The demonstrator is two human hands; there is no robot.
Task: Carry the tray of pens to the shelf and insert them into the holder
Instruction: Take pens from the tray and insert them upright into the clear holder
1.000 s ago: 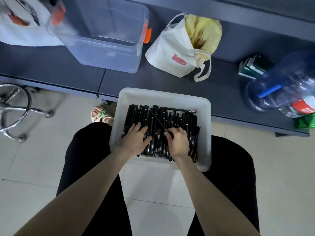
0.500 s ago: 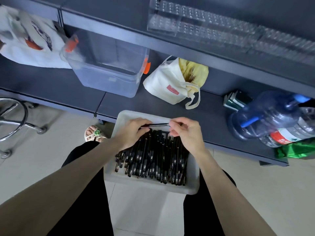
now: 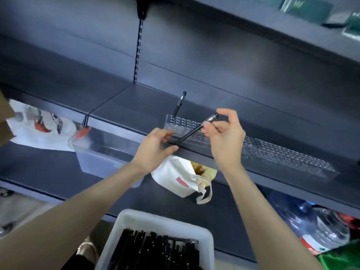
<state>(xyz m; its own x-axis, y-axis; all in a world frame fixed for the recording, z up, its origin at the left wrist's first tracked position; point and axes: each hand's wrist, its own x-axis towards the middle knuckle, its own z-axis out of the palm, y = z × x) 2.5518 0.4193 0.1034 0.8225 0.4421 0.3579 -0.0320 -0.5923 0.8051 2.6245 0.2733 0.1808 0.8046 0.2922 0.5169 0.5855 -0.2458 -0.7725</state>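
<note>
Nearest, white tray (image 3: 124, 227) still heaped with black pens, so most of the job remains; above it, left hand (image 3: 153, 147) and right hand (image 3: 224, 137) each pinch an end of one slanted pen (image 3: 194, 130) over the clear holder (image 3: 187, 127) on the shelf (image 3: 120, 112), one pen (image 3: 178, 107) already standing in it.

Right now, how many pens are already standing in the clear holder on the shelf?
1. A single black pen stands tilted at the far left corner of the clear holder. A second pen, held by both hands above the holder, is not inserted yet.
</note>
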